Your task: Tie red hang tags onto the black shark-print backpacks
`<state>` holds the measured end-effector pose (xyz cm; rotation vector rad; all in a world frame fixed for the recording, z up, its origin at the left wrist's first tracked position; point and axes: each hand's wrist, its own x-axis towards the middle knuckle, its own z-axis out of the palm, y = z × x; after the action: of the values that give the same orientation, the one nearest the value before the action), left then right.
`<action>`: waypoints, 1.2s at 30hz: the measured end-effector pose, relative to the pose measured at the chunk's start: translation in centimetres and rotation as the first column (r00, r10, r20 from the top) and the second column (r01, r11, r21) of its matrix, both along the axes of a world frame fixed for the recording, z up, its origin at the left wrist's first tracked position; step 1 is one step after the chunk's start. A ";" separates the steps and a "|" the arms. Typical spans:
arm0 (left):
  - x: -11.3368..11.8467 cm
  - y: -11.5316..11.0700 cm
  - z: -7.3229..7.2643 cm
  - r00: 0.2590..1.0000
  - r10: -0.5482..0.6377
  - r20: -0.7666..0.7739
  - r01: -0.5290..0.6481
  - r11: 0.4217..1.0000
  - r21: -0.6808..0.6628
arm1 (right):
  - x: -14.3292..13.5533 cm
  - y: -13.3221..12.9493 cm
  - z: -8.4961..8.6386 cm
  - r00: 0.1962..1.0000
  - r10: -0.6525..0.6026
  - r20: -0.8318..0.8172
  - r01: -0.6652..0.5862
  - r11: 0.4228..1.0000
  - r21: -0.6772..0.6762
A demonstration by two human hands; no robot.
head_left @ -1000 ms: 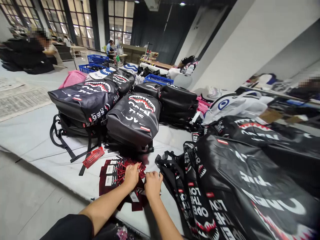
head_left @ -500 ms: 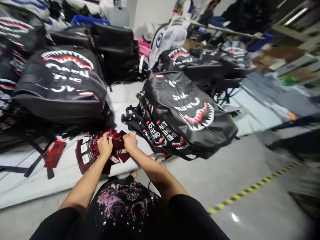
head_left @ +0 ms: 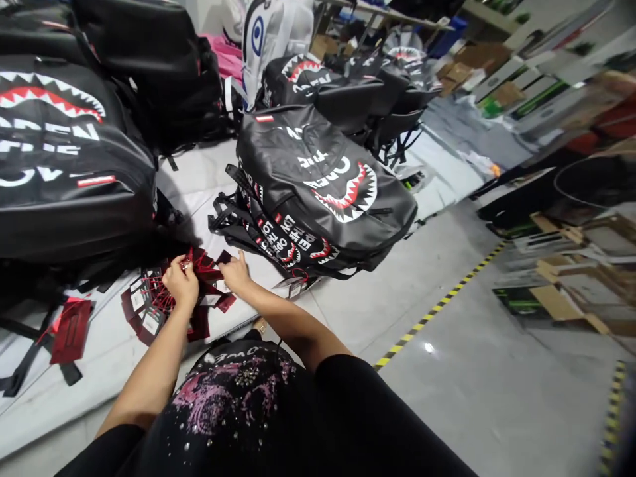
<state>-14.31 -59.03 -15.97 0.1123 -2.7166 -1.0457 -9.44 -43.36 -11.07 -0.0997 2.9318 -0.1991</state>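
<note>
A fanned bunch of dark red and black hang tags (head_left: 140,311) with red strings lies at the table's front edge. My left hand (head_left: 181,283) is closed over the strings at the middle of the bunch. Just to its right, my right hand (head_left: 236,273) pinches a dark hang tag (head_left: 225,257) on the near side of a black backpack (head_left: 342,179) with a shark-mouth print. That backpack lies on its back, and a tag (head_left: 297,287) hangs by a red loop from its lower edge. Separate red tags (head_left: 72,331) lie to the left.
Another black shark-mouth backpack (head_left: 74,192) takes up the left of the white table (head_left: 199,159). More black backpacks (head_left: 149,59) and a white one (head_left: 278,40) stand behind. Cardboard boxes (head_left: 571,285) and a yellow-black floor line (head_left: 442,305) are at right.
The view has turned to the right, so the backpacks and tags sit further left in the picture. Both hands stay at the tag bunch, the left one still closed on its strings.
</note>
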 end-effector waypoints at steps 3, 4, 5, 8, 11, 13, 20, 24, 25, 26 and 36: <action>-1.1 -1.2 1.2 0.996 0.088 0.030 -0.089 0.996 0.027 | 1.3 2.7 -0.8 0.988 -0.142 0.058 0.141 0.990 0.021; -1.2 -1.5 1.8 0.995 0.087 0.050 -0.088 0.996 0.018 | 1.8 3.5 -0.8 0.981 -0.189 0.042 0.189 0.982 0.004; -1.1 -1.6 2.4 0.996 0.071 0.054 -0.071 0.998 -0.003 | 2.5 4.1 -0.7 0.972 -0.234 0.013 0.234 0.972 -0.026; 0.6 -0.6 4.4 0.996 -0.034 -0.077 0.030 0.998 -0.053 | 4.7 4.7 0.5 0.926 -0.373 -0.066 0.354 0.915 -0.195; 4.3 2.7 5.8 0.924 -0.317 -0.214 0.334 0.941 0.052 | 7.3 4.1 1.7 0.877 -0.463 -0.126 0.365 0.814 -0.452; 6.9 5.3 6.4 0.825 -0.525 -0.212 0.562 0.803 0.199 | 8.9 3.5 2.2 0.854 -0.490 -0.177 0.311 0.752 -0.581; 11.1 11.2 8.6 0.652 -0.705 -0.279 0.738 0.505 0.448 | 14.7 6.5 4.7 0.719 -0.584 -0.377 0.257 0.727 -0.637; 11.6 13.4 11.2 0.525 -0.796 -0.302 0.823 0.385 0.416 | 18.0 11.7 8.4 0.393 -0.624 -0.676 0.431 0.774 -0.464; 11.8 14.1 11.7 0.473 -0.825 -0.310 0.857 0.348 0.380 | 18.4 12.8 9.3 0.330 -0.612 -0.719 0.497 0.760 -0.418; 12.0 14.8 12.2 0.426 -0.849 -0.313 0.885 0.319 0.339 | 18.7 13.8 10.0 0.295 -0.597 -0.746 0.556 0.742 -0.374; 12.8 19.1 12.1 0.390 -0.895 -0.215 0.918 0.395 0.024 | 20.1 16.1 10.5 0.278 -0.607 -0.745 0.491 0.756 -0.433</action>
<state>-1.54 -39.98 -3.87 -1.5826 -2.4147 -1.3599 10.68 -27.24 -0.54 1.2345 3.8007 -0.5830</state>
